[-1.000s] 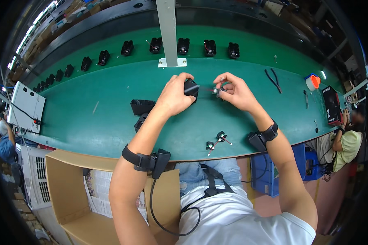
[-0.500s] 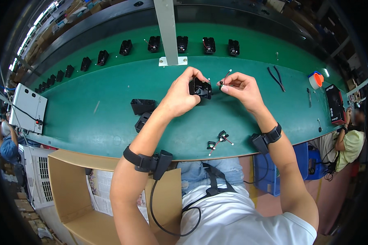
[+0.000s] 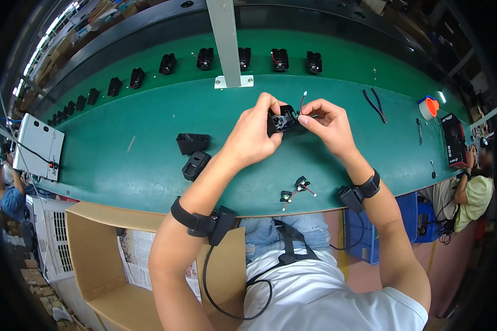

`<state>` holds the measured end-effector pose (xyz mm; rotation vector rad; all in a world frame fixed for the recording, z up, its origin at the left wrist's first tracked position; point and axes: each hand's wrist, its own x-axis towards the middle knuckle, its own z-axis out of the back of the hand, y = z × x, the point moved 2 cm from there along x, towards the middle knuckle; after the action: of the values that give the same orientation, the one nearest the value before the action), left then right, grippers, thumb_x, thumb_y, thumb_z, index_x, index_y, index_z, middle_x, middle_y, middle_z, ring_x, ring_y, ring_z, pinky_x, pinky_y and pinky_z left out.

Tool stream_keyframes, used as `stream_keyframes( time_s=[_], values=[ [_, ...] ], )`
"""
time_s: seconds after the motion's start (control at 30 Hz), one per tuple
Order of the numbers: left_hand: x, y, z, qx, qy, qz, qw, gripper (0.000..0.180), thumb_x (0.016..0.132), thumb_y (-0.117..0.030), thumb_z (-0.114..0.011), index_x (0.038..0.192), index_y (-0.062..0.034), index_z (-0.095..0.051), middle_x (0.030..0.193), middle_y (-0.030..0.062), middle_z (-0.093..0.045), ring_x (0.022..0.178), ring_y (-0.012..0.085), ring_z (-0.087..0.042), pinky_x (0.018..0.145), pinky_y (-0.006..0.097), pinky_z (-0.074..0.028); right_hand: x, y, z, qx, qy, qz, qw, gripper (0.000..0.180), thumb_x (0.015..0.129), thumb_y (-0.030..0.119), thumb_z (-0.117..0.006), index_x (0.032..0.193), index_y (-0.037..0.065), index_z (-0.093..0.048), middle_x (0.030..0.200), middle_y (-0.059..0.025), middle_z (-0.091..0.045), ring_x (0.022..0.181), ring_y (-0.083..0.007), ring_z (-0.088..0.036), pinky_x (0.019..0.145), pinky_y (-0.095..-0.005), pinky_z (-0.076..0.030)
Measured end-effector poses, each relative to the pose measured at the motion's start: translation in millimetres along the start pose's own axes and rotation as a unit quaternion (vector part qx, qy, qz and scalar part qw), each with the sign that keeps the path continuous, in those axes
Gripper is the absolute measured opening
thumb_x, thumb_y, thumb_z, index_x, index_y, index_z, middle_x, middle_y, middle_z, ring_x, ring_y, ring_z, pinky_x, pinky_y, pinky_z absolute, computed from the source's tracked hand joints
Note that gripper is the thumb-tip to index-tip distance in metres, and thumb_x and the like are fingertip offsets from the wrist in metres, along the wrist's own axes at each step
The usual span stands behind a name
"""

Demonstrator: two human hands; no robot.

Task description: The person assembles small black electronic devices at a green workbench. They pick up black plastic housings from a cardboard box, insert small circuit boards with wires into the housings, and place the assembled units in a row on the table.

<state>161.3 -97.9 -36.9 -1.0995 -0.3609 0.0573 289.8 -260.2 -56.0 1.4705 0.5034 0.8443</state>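
My left hand [image 3: 249, 137] grips a black plastic housing [image 3: 284, 119] from its left side, its hollow inside facing up. At the housing's right edge, my right hand [image 3: 332, 126] pinches a small wired part, mostly hidden by the fingertips. Its thin red and black wire [image 3: 302, 101] stands up and ends in a white connector. Below the hands, near the bench's front edge, lie two small black parts [image 3: 301, 182] with red and black wires and white plugs. Beside my left forearm rest two more black casings, an open one [image 3: 193, 144] and a recessed one [image 3: 196, 166].
Several black housings [image 3: 167, 64] form a row on the green strip behind the metal post [image 3: 224, 44]. Pliers [image 3: 375, 105], an orange and white roll [image 3: 428, 107] and a black box [image 3: 453, 140] lie right. A cardboard box [image 3: 99, 265] stands below left; a person [image 3: 475, 193] sits far right.
My left hand has shifted right and tilted the housing, bringing it against the fingertips of my right hand. The recessed casing beside my left forearm now shows more fully.
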Motion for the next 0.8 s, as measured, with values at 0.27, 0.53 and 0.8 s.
stream_keyframes(
  time_s=[0.27,0.53,0.8],
  values=[
    [-5.5,-18.5,-15.9,0.145,-0.055,-0.1,0.983,0.043,0.074,-0.001,-0.079,0.098,-0.0033,-0.043,0.119,0.02,-0.066,0.082,0.0345,-0.069,0.067,0.038,-0.056,-2.2,3.6,-2.0,-0.095,-0.096,0.101,0.986,0.012,0.085,0.014,-0.078,0.09,0.004,-0.072,0.094,-0.0028,-0.068,0.082,-0.0084,-0.06,0.067,-0.0228,-0.046],
    [-10.7,-18.9,-24.5,0.243,-0.079,-0.165,0.953,0.046,0.072,-0.003,-0.079,0.108,-0.0023,-0.051,0.13,0.0216,-0.058,0.097,0.0353,-0.068,0.075,0.042,-0.06,-5.5,12.3,-7.0,-0.187,-0.134,0.112,0.967,0.013,0.084,0.014,-0.078,0.09,0.003,-0.072,0.09,-0.0039,-0.066,0.078,-0.0094,-0.059,0.06,-0.0236,-0.044],
    [-11.3,-28.1,-35.3,0.304,-0.112,-0.215,0.921,0.044,0.069,-0.003,-0.078,0.106,-0.0038,-0.054,0.134,0.0209,-0.055,0.094,0.0323,-0.067,0.071,0.038,-0.061,-9.6,6.7,-7.9,-0.138,-0.164,0.177,0.961,0.012,0.086,0.011,-0.075,0.094,0.004,-0.07,0.098,-0.0068,-0.059,0.085,-0.0136,-0.059,0.062,-0.0251,-0.048]
  ],
)
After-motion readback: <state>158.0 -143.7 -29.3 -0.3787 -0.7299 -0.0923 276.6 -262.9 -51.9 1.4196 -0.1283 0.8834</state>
